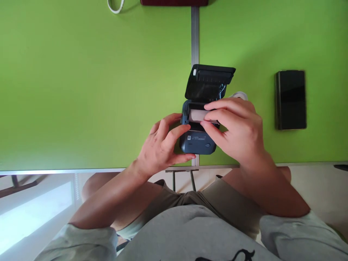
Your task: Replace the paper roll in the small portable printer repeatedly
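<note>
A small dark blue printer [197,144] lies on the green table near its front edge, with its black lid [205,88] raised. Inside its compartment sits a pale paper roll [196,115]. My left hand [160,146] grips the printer's left side, fingers along the upper edge and thumb at the bottom. My right hand [239,127] reaches over the compartment from the right, its thumb and fingertips closed on the roll. A white round item [240,95] is partly hidden behind my right hand.
On the right of the green table [81,90] lies a black phone-like device [291,99]. A dark red object [174,2] and a white loop [116,7] are at the far edge. A metal strip [195,36] runs down the middle.
</note>
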